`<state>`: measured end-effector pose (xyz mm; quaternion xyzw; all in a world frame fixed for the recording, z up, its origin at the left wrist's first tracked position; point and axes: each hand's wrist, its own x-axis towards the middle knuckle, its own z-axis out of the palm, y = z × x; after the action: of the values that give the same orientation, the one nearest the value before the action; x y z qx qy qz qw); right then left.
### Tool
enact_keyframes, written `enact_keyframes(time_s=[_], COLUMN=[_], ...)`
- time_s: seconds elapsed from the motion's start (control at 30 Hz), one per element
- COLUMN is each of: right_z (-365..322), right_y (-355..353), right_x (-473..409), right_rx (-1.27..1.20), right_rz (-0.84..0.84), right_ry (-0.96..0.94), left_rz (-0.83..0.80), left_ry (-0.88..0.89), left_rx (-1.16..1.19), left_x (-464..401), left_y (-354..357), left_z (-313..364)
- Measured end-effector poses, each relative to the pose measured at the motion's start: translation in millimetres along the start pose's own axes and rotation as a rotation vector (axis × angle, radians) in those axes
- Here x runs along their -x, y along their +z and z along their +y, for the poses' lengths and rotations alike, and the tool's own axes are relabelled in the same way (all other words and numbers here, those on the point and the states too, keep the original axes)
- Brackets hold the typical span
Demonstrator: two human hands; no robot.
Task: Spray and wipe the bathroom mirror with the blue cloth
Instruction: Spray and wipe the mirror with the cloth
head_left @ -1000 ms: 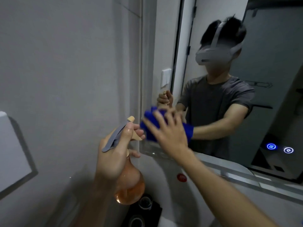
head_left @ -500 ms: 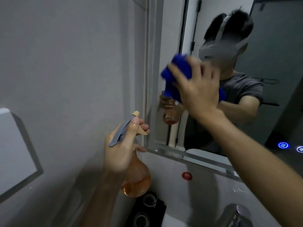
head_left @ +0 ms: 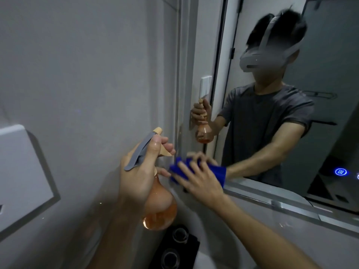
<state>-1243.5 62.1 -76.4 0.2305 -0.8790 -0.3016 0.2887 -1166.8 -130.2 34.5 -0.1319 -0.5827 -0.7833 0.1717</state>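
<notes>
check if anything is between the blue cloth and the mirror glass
Nothing visible: the right hand presses the blue cloth straight against the mirror at its lower left corner. The spray bottle in the left hand is off to the left.

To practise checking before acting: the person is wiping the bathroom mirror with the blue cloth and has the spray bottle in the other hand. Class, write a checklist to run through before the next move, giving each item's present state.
1. The blue cloth is against the mirror: ok, the right hand presses it at the lower left corner.
2. The spray bottle is held securely: ok, the left hand grips its neck.
3. There is liquid left: ok, some shows in the bulb.
4. There is room between the hands: not ok, the left hand nearly meets the cloth.
5. The glass is free of streaks: cannot tell, the picture is dim and blurred.
</notes>
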Motion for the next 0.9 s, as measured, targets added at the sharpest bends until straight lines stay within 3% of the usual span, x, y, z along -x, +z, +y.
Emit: enact_keyframes(time_s=[0.07, 0.17, 0.3, 0.63, 0.73, 0.9], right_z=[-3, 18, 66, 138, 136, 119], right_y=[14, 4, -35, -104, -115, -130], right_x=[25, 27, 11, 62, 101, 151], right_rx=[0.075, 0.017, 0.021, -0.039, -0.205, -0.695], right_rz=[-0.093, -0.029, 0.175, 0.284, 0.342, 0.466], right_ry=[-0.182, -0.208, -0.043, 0.396, 0.528, 0.821], left_rz=[-0.008, -0.019, -0.036, -0.195, -0.243, -0.262], left_ry=[-0.002, -0.007, -0.003, 0.025, 0.022, -0.031], left_rx=[-0.010, -0.019, 0.010, -0.001, -0.013, 0.036], left_x=[1, 1, 2, 27, 41, 76], left_y=[-1, -1, 9, 66, 82, 102], left_z=[1, 3, 6, 19, 19, 18])
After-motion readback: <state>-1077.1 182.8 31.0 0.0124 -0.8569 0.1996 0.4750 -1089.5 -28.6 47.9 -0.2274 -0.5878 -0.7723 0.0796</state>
